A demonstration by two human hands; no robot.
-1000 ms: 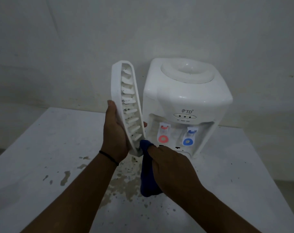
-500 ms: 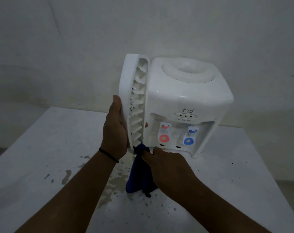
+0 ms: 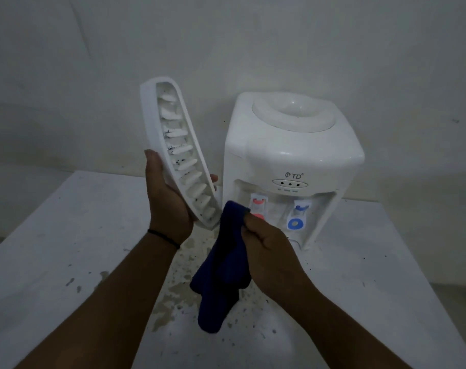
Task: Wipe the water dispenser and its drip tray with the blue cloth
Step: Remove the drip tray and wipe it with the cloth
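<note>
- The white, stained tabletop [image 3: 66, 262] runs out of view at the bottom and both sides; only its far edge and far left corner show, against a plain pale wall [image 3: 226, 35].
- The white plastic countertop water dispenser [image 3: 293, 166] stands near the far edge of the table, right of centre. Its front panel reads "TD" beside a small logo too small to make out; below sit three dark dots on an oval plate, their markings unreadable.
- The red tap [image 3: 258, 206] is partly hidden behind the cloth and right hand; the blue tap [image 3: 297, 217] is fully visible. The recess floor under the taps is hidden by the right hand.
- The long white plastic ribbed drip tray [image 3: 178, 155] is held off the table, nearly upright and tilted, left of the dispenser. Dark specks dot its ribs; its back is out of sight.
- The dark blue cloth [image 3: 221, 267] hangs from the right hand over the wet, speckled middle of the table, its top just beside the tray's lower end; contact cannot be judged.
- The left hand [image 3: 168, 206], a black band at the wrist, wraps around the tray's lower half, fingers mostly hidden behind it.
- The right hand [image 3: 269, 246] has its fingers curled closed around the cloth.
</note>
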